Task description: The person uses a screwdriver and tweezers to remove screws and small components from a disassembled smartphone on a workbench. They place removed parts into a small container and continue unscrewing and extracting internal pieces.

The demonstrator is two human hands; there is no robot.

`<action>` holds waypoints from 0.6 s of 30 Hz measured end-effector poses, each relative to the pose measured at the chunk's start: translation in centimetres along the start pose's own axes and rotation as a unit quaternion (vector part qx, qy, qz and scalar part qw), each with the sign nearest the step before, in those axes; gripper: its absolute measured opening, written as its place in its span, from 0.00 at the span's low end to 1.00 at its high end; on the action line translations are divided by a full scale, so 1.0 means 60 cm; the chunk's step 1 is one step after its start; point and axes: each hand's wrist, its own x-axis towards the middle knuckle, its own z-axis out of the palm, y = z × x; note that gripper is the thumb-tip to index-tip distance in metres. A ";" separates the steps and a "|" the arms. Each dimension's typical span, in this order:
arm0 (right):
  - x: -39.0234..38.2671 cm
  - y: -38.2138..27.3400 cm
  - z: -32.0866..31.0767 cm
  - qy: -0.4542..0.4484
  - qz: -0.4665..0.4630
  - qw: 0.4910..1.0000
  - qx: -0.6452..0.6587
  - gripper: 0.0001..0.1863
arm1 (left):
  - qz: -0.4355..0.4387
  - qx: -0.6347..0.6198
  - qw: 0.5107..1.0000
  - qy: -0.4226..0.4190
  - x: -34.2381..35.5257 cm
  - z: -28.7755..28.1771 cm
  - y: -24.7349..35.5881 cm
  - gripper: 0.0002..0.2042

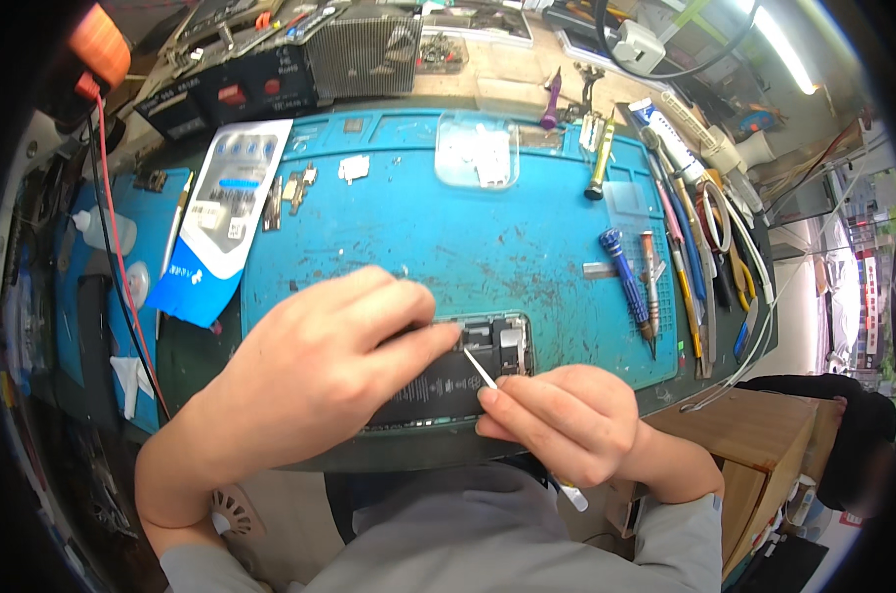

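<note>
An opened phone [438, 390] with a black battery and exposed inner parts lies on the blue mat [349, 237]. My left hand [334, 351] covers its left part, fingers curled and index fingertip at the inner parts near the top edge; anything under the fingers is hidden. My right hand [567, 420] grips a slim tool [483, 366] with a pale pointed tip, held at those parts beside my left fingertip. The tool's far end sticks out below my right hand.
Screwdrivers [626, 282], pens and tools [695, 287] lie at the right. A clear plastic box [476, 148] with small parts sits toward the back. A white-and-blue packet [221, 212] and a small bottle [100, 230] are at the left, near hanging cables. A grilled metal unit [359, 59] stands behind.
</note>
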 end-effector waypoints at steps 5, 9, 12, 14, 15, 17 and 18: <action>-0.004 -0.002 0.004 0.006 0.013 1.000 0.001 0.10 | 0.023 0.039 0.999 -0.023 -0.002 0.000 0.002 0.19; -0.001 -0.002 -0.001 -0.002 0.023 1.000 0.010 0.11 | 0.010 0.039 0.998 -0.049 0.003 -0.007 0.007 0.19; -0.002 0.000 -0.003 -0.004 0.031 0.999 0.030 0.12 | 0.004 0.039 0.998 -0.057 0.004 -0.006 0.007 0.20; -0.004 0.002 -0.002 -0.006 0.033 0.999 0.038 0.13 | 0.002 0.040 0.998 -0.057 0.004 -0.006 0.007 0.20; -0.006 0.002 -0.002 -0.008 0.034 0.999 0.042 0.13 | 0.002 0.040 0.998 -0.057 0.004 -0.006 0.007 0.20; -0.005 0.003 -0.003 -0.008 0.038 0.998 0.045 0.13 | 0.001 0.041 0.997 -0.059 0.005 -0.006 0.007 0.20; -0.005 0.003 -0.003 -0.008 0.039 0.998 0.047 0.14 | 0.001 0.041 0.997 -0.061 0.005 -0.006 0.007 0.19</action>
